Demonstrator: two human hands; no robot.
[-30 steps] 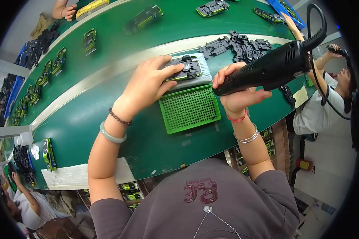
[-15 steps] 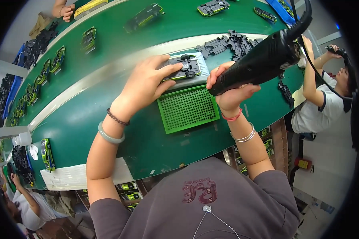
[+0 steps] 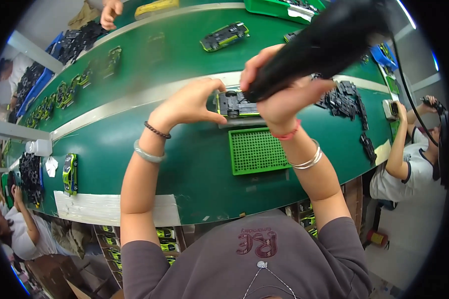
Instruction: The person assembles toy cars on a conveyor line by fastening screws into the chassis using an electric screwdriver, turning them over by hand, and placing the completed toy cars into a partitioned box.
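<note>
A toy car [image 3: 234,104] lies upside down on the work surface, its black underside up and a green edge showing. My left hand [image 3: 187,102] grips its left end, thumb on the near side and fingers on the far side. My right hand [image 3: 282,102] is wrapped round a thick black power screwdriver [image 3: 324,45], which slants up to the right. The screwdriver's lower end and my right hand hide the right part of the car. Whether the tip touches the car cannot be seen. Just nearer to me sits a green mesh basket [image 3: 258,152].
Black chassis parts [image 3: 346,99] are heaped at the right. Another overturned car [image 3: 224,37] lies on the green belt beyond, with a row of cars [image 3: 67,94] at the left. A green car [image 3: 70,173] stands near a white sheet [image 3: 85,207]. Co-workers [image 3: 404,164] sit at both sides.
My left fingers have gone from pressing on the car's underside to gripping its left end. My right hand has brought the screwdriver over the car. The whole view has shifted.
</note>
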